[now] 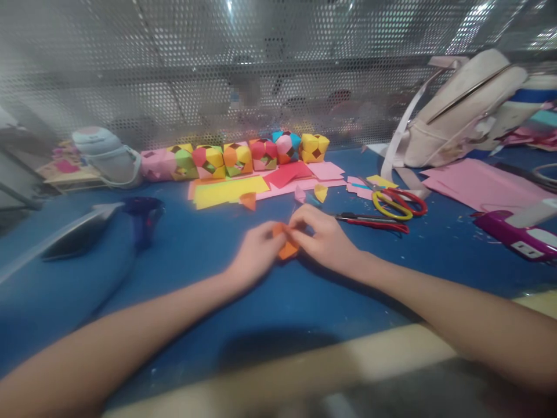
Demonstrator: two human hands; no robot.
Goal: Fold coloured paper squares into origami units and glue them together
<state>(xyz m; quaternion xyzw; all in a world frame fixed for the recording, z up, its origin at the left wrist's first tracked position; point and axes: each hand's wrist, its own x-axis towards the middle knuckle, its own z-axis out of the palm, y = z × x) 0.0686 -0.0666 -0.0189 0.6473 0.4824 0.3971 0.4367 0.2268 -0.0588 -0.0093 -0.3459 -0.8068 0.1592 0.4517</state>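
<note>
So the whole far side is basically perforated metal panel, silvery grey with a darker horizontal band running across it. Bright glints up top, a small one near the middle and bigger streaks on the far right. The tabletop is solid blue, kinda scuffed, with a pale tan near edge and a soft dark shadow by it. Grey blur below that, can't tell if it's floor.

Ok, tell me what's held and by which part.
A small orange paper piece: the left hand has its left side, the right hand its upper right part; the exact grip is hidden.
</note>
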